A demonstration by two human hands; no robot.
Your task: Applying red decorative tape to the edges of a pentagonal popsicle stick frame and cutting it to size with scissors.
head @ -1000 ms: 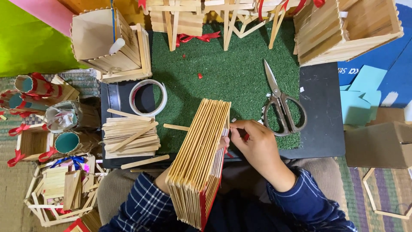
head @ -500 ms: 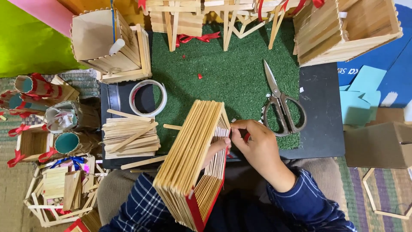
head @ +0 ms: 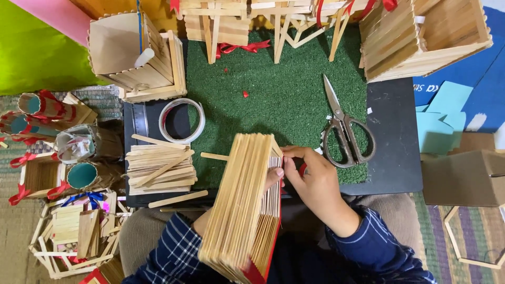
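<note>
Change: since a second ago the stick panel [head: 239, 202] has tipped up from lying nearly flat toward the viewer, so a second wall of sticks now shows on its right side; the right hand has stayed at its upper right corner.
Stick panel: a folded piece built of pale craft sticks with a red strip along its lower edge, at the lower centre of the frame, held above the lap.
Right hand [head: 313, 184]: right of centre, fingers pinched narrow on the panel's upper right edge, thumb and forefinger close together on the stick ends.
Left hand [head: 273, 176]: mostly hidden behind the panel; only fingertips show at its right edge, so I cannot tell its grip beyond that it seems to prop the piece from underneath.
Step in hand: by my reading, the stick ends at that corner are being pressed or aligned while the piece is held open.
Next move calls for: steady support from below and a light, even squeeze, so the joined sticks do not spring apart.
Loose sticks [head: 160, 168]: a stack left of centre on the dark board.
Tape roll [head: 181, 121]: just above the stack.
Scissors [head: 344, 134]: right of centre on the green mat [head: 263, 89], closed, apart from the hand.
Stick boxes: one at the upper left [head: 139, 55], one at the upper right [head: 421, 37].
</note>
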